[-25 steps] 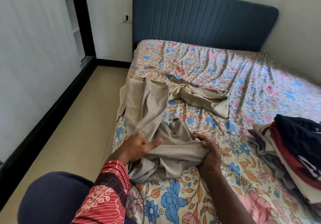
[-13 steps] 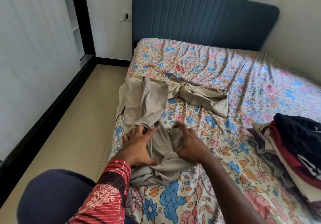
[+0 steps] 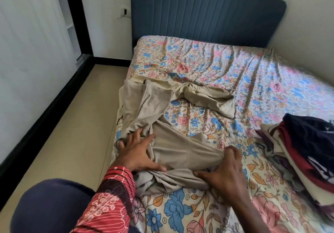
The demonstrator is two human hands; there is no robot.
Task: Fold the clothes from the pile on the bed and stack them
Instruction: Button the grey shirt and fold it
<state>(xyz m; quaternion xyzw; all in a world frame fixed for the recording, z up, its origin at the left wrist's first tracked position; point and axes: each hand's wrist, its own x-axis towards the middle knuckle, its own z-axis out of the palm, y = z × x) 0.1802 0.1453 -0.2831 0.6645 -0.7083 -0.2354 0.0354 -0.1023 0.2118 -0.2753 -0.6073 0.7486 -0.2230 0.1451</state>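
A beige garment (image 3: 159, 124) lies crumpled along the left edge of a floral-sheeted bed (image 3: 235, 70), its long axis running from 6 toward 12 o'clock, one limb trailing toward 2 o'clock. The left hand (image 3: 139, 151) and right hand (image 3: 222, 171) press flat on its near end, fingers spread. A clothes stack (image 3: 307, 146) sits at 3 o'clock.

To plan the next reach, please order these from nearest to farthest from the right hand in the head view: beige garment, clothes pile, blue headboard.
From the right hand:
1. Beige garment: directly under its fingers, on the bed's left part.
2. Clothes pile: to its right, at the bed's right edge of view.
3. Blue headboard: far end, against the wall.
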